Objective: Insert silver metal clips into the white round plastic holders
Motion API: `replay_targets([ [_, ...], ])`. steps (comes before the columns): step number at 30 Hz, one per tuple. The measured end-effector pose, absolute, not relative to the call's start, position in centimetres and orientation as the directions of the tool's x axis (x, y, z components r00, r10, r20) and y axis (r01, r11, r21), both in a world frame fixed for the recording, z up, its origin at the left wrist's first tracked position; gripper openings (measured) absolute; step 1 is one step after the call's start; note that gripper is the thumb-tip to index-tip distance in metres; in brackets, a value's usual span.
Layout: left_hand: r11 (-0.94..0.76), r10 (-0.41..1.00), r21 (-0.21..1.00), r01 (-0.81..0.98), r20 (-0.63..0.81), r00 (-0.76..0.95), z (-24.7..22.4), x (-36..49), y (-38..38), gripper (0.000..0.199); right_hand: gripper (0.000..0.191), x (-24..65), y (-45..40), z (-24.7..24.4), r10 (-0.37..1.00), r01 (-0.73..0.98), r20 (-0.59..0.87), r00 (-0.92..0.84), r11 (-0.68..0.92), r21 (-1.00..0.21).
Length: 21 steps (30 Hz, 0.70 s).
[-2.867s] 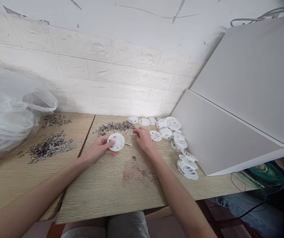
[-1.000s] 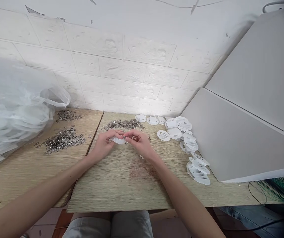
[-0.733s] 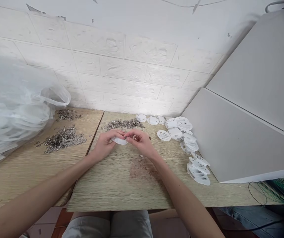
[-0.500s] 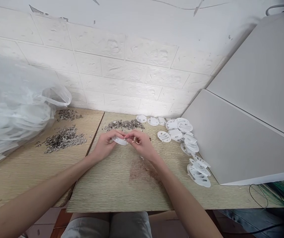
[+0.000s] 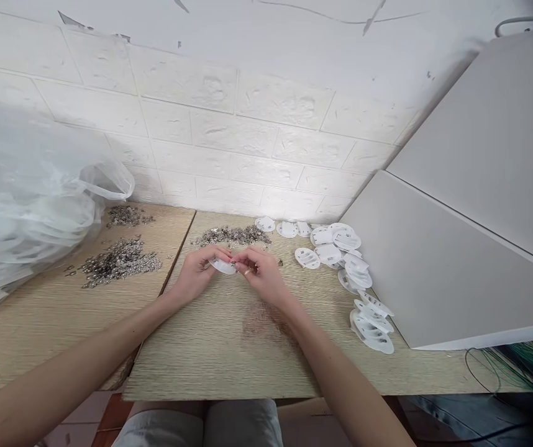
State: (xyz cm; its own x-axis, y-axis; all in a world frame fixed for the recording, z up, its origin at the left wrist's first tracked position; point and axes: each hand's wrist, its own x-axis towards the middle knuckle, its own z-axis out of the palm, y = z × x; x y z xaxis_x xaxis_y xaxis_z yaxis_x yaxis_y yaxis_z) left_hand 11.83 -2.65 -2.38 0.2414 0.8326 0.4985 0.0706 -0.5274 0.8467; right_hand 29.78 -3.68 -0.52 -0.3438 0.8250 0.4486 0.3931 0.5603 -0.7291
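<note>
My left hand (image 5: 200, 270) is closed on the edge of a round white plastic disc (image 5: 222, 266), held just above the wooden table. My right hand (image 5: 259, 270) pinches a tiny metal piece (image 5: 233, 263) against the disc's right edge; its exact shape is too small to make out. Fingertips of both hands nearly meet over the disc. Just behind them lies a heap of small metal parts (image 5: 236, 235). To the right, several similar white discs (image 5: 329, 253) lie in an overlapping pile with metal bits fitted in them.
A clear plastic bag (image 5: 28, 205) full of white pieces stands at the left. Beside it are two more heaps of metal parts (image 5: 120, 264). A grey panel (image 5: 471, 261) borders the right side, a white brick wall (image 5: 192, 149) the back. Green wires (image 5: 509, 366) hang at lower right.
The right hand's fingers have shifted slightly at the disc's edge, and the disc has moved a little to the left. A small piece seen near the right wrist no longer shows.
</note>
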Motion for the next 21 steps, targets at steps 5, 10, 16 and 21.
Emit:
replay_targets([
  [5, -0.522, 0.838, 0.851, 0.058, 0.499, 0.221, -2.25, 11.93, -2.75, 0.01, 0.013, 29.71, -3.79, -0.39, 0.832, 0.38, 0.442, -0.335, 0.549, -0.745],
  [10, -0.525, 0.831, 0.847, 0.088, 0.487, 0.268, -2.38, 11.82, -2.69, 0.012, 0.011, 29.73, -3.79, -0.45, 0.831, 0.386, 0.41, -0.375, 0.542, -0.746],
  [16, -0.512, 0.831, 0.855, 0.079, 0.47, 0.298, -2.49, 11.73, -2.4, 0.011, 0.012, 30.05, -3.58, -0.53, 0.832, 0.368, 0.384, -0.4, 0.53, -0.764],
  [21, -0.501, 0.83, 0.862, 0.075, 0.454, 0.324, -2.18, 11.6, -2.35, 0.01, 0.008, 30.22, -3.62, -0.03, 0.843, 0.315, 0.361, -0.399, 0.495, -0.81],
])
